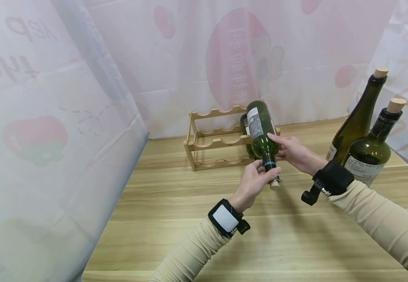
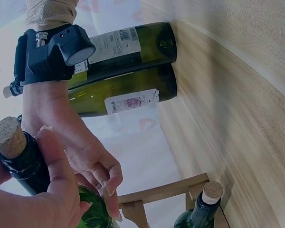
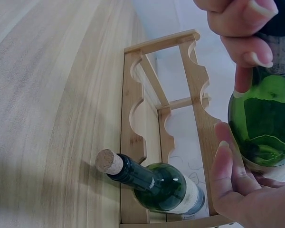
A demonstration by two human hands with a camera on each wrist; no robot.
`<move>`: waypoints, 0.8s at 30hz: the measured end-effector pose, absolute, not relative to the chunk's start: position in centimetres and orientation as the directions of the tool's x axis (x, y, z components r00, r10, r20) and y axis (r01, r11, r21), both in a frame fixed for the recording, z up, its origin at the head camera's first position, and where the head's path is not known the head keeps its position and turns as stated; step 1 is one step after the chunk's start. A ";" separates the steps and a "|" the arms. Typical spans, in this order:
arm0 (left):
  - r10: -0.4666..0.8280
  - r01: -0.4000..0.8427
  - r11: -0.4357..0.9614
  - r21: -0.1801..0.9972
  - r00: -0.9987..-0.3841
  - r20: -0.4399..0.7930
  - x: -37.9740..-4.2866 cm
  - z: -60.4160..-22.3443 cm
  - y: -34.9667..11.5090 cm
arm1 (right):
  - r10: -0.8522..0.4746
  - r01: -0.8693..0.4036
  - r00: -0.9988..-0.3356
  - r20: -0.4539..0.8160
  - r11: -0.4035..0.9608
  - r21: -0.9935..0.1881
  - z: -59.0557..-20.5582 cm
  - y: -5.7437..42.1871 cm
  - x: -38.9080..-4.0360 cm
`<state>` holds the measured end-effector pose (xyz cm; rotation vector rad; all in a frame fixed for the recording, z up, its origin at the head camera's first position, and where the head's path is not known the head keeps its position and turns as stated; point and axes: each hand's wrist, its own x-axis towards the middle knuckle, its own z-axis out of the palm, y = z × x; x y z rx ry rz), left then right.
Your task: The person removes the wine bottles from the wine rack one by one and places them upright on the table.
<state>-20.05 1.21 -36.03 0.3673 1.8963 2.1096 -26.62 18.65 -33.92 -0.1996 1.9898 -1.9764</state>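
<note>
A green wine bottle [image 1: 263,127] with a cork lies tilted over the right end of the wooden wine rack [image 1: 216,143], its neck toward me. My left hand [image 1: 251,182] grips the neck just behind the cork. On the bottle's right side, my right hand [image 1: 297,154] holds the shoulder, thumb above and fingers beneath. The rack hides the base's exact contact, so I cannot tell whether it rests there. Below it, a second corked green bottle [image 3: 168,190] lies in the rack's lower tier, its neck sticking out past the front rail.
Two corked bottles stand upright at the right: a slender one [image 1: 357,113] and a wider one [image 1: 369,152] in front of it, close to my right forearm. The wooden table [image 1: 161,219] meets a printed white curtain [image 1: 176,78] behind the rack.
</note>
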 end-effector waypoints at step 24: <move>0.394 -0.031 -0.093 0.995 -0.919 0.008 -20.1 -36.2 1.6 | -0.325 0.125 -0.937 -0.126 0.024 -0.992 -33.8 19.1 -26.1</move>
